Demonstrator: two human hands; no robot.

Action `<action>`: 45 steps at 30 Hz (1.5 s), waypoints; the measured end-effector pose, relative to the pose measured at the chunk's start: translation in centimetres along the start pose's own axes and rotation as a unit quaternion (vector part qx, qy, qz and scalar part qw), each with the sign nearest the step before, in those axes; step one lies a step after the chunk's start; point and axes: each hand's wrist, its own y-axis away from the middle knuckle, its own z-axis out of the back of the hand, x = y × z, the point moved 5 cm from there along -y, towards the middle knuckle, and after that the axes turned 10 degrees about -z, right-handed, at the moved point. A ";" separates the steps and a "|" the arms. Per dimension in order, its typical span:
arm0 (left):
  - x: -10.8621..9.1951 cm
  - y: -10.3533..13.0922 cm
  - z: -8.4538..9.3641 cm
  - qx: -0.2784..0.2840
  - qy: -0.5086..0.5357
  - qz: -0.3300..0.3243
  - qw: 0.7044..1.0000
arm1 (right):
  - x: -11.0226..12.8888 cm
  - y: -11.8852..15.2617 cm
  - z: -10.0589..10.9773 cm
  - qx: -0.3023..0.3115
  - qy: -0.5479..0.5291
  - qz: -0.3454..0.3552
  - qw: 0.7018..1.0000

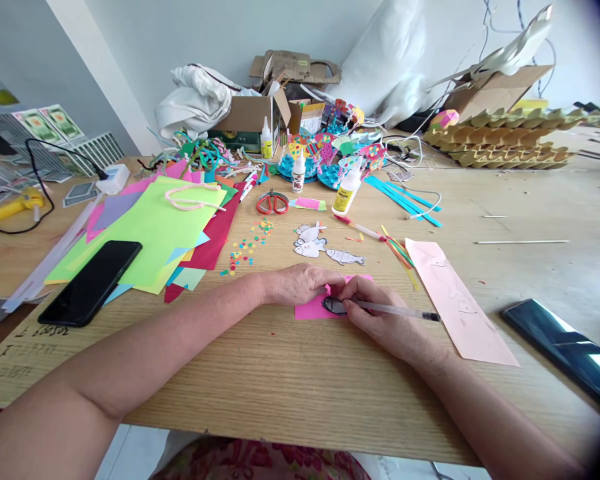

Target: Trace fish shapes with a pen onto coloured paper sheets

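Observation:
A sheet of bright pink paper (310, 310) lies on the table in front of me, with a small dark grey fish cutout (333, 305) on top. My left hand (303, 283) rests at the paper's upper left, its fingers curled and pressing down on it; the fingertips are partly hidden. From the other side, my right hand (380, 313) grips a pen (400, 309) with a clear barrel and a dark end. The right fingertips touch the fish's right end, and the pen's tip is hidden behind them. Just beyond the hands lie several pale paper fish (310, 243).
Coloured sheets (185, 227) and a black phone (91, 283) lie left; red-handled scissors (273, 202), paper dots (243, 253) and glue bottles (347, 190) stand ahead. A pale pink strip (460, 307) and another phone (563, 347) are right. Egg cartons (505, 143) are stacked at the back.

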 end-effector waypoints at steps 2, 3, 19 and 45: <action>0.1 0.0 0.0 -0.004 0.004 0.000 1.000 | -0.3 0.1 0.1 0.002 -0.024 0.004 1.000; 0.1 0.0 -0.1 -0.006 0.009 -0.001 1.000 | -0.5 0.2 0.3 0.004 -0.040 0.007 0.999; 0.3 0.0 -0.4 -0.004 0.008 -0.014 1.000 | -1.5 2.3 1.9 -0.082 -0.014 0.006 0.997; -5.9 1.8 -4.4 -0.029 -0.324 0.081 0.942 | -1.4 1.4 0.4 -0.065 0.165 0.054 0.983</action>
